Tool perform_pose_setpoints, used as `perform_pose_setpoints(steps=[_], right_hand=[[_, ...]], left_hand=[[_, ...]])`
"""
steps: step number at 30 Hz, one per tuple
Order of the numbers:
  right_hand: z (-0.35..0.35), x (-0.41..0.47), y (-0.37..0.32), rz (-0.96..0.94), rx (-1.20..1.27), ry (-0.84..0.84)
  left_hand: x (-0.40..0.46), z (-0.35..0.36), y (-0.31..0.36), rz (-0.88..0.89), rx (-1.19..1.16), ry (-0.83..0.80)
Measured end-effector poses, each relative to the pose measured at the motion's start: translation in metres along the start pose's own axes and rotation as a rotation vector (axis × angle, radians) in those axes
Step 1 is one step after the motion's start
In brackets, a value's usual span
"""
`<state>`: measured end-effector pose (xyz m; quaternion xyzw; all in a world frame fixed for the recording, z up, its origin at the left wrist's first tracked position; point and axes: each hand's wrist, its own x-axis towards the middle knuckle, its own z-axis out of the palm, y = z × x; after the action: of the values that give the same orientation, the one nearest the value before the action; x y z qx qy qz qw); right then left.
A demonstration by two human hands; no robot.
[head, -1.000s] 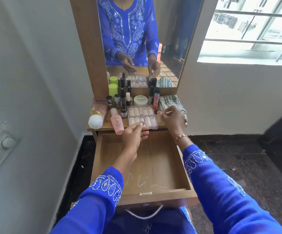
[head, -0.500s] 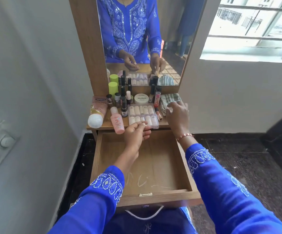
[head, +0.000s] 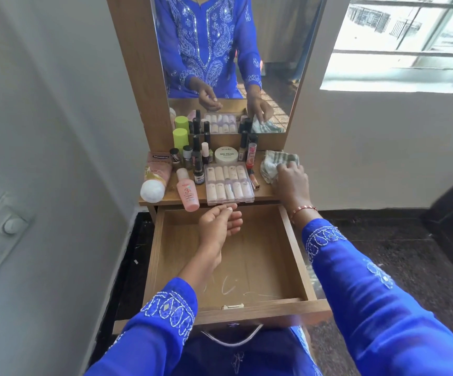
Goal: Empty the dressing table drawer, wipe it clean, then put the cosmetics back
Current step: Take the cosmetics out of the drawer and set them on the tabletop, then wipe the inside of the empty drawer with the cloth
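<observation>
The drawer stands pulled out, with only white smears on its floor. The cosmetics crowd the tabletop behind it. The right hand rests on a striped cloth beside them, its grip hidden. The left hand hovers loosely curled, holding nothing, over the drawer's back edge.

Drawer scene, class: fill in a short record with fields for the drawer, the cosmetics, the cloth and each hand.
drawer: pulled open, no cosmetics inside, pale smears on its floor
cosmetics: on the tabletop by the mirror
cloth: striped, at the tabletop's right end
right hand: on the cloth
left hand: over the drawer, fingers loosely curled; something small may be pinched, unclear
</observation>
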<state>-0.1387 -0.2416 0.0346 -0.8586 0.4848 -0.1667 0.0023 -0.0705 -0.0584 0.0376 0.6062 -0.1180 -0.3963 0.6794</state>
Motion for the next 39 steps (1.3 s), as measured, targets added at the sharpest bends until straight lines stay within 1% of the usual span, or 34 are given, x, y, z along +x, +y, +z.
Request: perform_pose_setpoints(steps=[2,5,7,9,12,14,16,17,19,21,24,26,28,30,33,35,36,37,38,39], right_hand=[[-0.002,-0.006,0.002,0.051,0.14,0.06],[-0.011,-0.028,0.0,0.156,0.394,0.208],[-0.017,-0.051,-0.008,0.194,0.537,0.302],[-0.021,-0.079,-0.018,0.184,0.654,0.359],[-0.024,-0.125,-0.034,0.129,0.759,0.376],[-0.02,-0.153,-0.042,0.065,0.789,0.322],[-0.014,-0.175,-0.047,-0.008,0.789,0.231],[-0.013,-0.182,-0.048,-0.03,0.792,0.183],[-0.012,-0.19,-0.05,-0.008,0.819,0.085],[-0.011,-0.193,-0.051,0.049,0.883,0.002],[-0.012,-0.187,-0.05,0.192,1.137,-0.177],[-0.013,-0.181,-0.049,0.28,1.262,-0.303],[-0.011,-0.174,-0.047,0.349,1.31,-0.414],[-0.008,-0.168,-0.046,0.457,1.354,-0.498],[-0.009,-0.159,-0.044,0.598,1.416,-0.569],[-0.008,-0.154,-0.044,0.611,1.415,-0.583],[-0.007,-0.151,-0.046,0.597,1.383,-0.561],[-0.004,-0.149,-0.048,0.557,1.302,-0.515],[0.001,-0.147,-0.05,0.486,1.156,-0.46],[0.005,-0.146,-0.05,0.384,0.947,-0.413]], left_hand=[[-0.002,0.0,0.0,-0.005,0.009,-0.01],[-0.007,0.0,0.0,-0.021,0.013,-0.05],[-0.01,0.0,-0.002,-0.031,0.024,-0.093],[-0.013,0.0,-0.004,-0.035,0.036,-0.122],[-0.02,0.001,-0.005,-0.052,0.009,-0.152],[-0.026,0.0,-0.005,-0.085,-0.004,-0.199],[-0.03,-0.002,-0.008,-0.11,0.066,-0.214],[-0.033,-0.004,-0.01,-0.109,0.108,-0.203],[-0.038,-0.009,-0.016,-0.079,0.18,-0.167],[-0.042,-0.018,-0.022,-0.03,0.234,-0.144],[-0.05,-0.027,-0.026,0.01,0.272,-0.181],[-0.055,-0.031,-0.026,0.004,0.323,-0.256],[-0.059,-0.035,-0.027,-0.027,0.364,-0.363],[-0.061,-0.039,-0.025,-0.068,0.331,-0.425],[-0.059,-0.045,-0.02,-0.146,0.215,-0.437],[-0.055,-0.052,-0.017,-0.14,0.211,-0.455],[-0.053,-0.057,-0.016,-0.117,0.237,-0.447],[-0.05,-0.061,-0.015,-0.083,0.258,-0.414],[-0.046,-0.066,-0.014,-0.043,0.271,-0.348],[-0.041,-0.072,-0.013,0.001,0.278,-0.26]])
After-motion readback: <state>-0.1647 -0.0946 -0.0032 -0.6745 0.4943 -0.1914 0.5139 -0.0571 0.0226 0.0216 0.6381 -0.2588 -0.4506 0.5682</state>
